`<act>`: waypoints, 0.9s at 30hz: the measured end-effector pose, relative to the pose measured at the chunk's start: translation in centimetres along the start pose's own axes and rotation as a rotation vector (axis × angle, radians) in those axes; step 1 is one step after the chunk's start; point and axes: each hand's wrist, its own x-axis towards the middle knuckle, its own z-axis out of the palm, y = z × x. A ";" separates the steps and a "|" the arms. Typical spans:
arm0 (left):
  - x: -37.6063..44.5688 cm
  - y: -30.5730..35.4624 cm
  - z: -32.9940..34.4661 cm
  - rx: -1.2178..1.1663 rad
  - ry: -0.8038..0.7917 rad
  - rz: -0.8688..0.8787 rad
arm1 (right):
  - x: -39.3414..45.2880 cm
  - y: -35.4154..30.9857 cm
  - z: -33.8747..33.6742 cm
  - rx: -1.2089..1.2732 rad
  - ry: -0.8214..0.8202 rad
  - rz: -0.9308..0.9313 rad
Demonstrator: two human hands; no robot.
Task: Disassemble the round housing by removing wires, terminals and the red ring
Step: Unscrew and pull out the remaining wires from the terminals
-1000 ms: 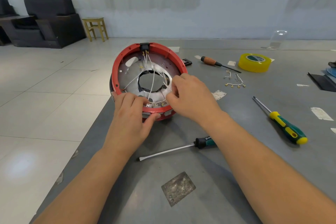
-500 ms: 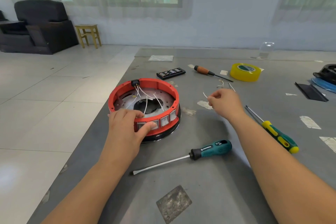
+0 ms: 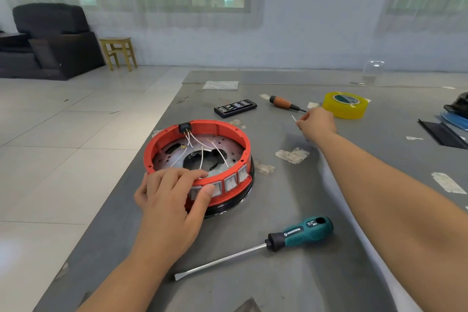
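Grey tabletop (image 3: 291,273) fills the lower and right part of the frame, with a tiled floor at the left and a dark armchair (image 3: 50,38) in the upper left. Round housing (image 3: 200,167) lies flat on the tabletop at the centre left. Its red ring (image 3: 228,134) is on top, and thin white wires (image 3: 202,157) run inside from a black connector (image 3: 184,126) at the far rim. The left hand (image 3: 172,197) holds the near rim of the housing, the fingers curled over the ring and the thumb pressed on its outer wall. The right hand (image 3: 316,124) is well apart from the housing, at the upper right near the yellow tape roll (image 3: 345,105), and pinches one short white wire piece (image 3: 293,118). A teal screwdriver (image 3: 286,238) lies just below the housing.
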 end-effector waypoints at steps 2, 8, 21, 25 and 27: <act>0.0 -0.3 0.2 -0.021 -0.016 0.015 | 1.2 -0.6 0.4 -0.076 0.014 -0.024; 0.3 -0.8 0.6 -0.055 -0.016 0.043 | 2.8 -0.7 2.5 -0.289 -0.010 -0.065; 0.7 -1.3 1.1 -0.066 0.004 0.044 | 2.4 -0.7 2.9 -0.369 -0.034 -0.150; 0.7 -1.3 1.0 -0.067 0.001 0.036 | 0.2 -1.1 1.8 -0.232 -0.043 -0.209; 0.8 -1.2 1.0 -0.081 -0.008 0.022 | -1.7 -1.4 1.3 -0.122 -0.056 -0.266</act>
